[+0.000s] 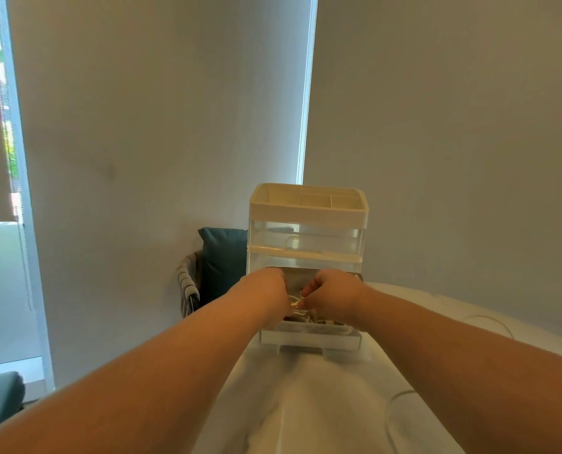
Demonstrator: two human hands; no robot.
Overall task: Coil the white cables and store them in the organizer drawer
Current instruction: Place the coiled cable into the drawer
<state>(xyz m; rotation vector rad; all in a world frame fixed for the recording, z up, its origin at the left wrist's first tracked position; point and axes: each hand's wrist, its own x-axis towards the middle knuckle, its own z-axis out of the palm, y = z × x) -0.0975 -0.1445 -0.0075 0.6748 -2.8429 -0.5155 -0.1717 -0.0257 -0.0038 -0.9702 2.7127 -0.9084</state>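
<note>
Pressing a coil (295, 304) of white cable into the drawer (309, 338), I have both hands low in the centre of the frame, over the pulled-out bottom tray of the organizer (307, 209). My right hand (333, 298) has its fingers curled, and thumb and fingertips look pinched on the loops. My left hand (268, 290) is curled too, but its fingers are hidden behind the back of the hand, so I cannot tell whether they hold the coil or only rest at the drawer's side. The coil sits between my hands, partly down in the drawer, with a few loops standing above the rim. That is my main worry: if I let go at once, I expect the springy loops to open up and ride over the edge, where they could jam against the frame above as the drawer slides shut. The drawer also hangs well out toward me, so leaning on it could tip the organizer forward or pop the tray off its runners, and a hard shove to close it could skid the whole stack back across the table (306, 407). A loose cable (388, 417) lies at the lower right of the frame, close under my right forearm; pulling that arm back carelessly could snag it and drag it off the table.
</note>
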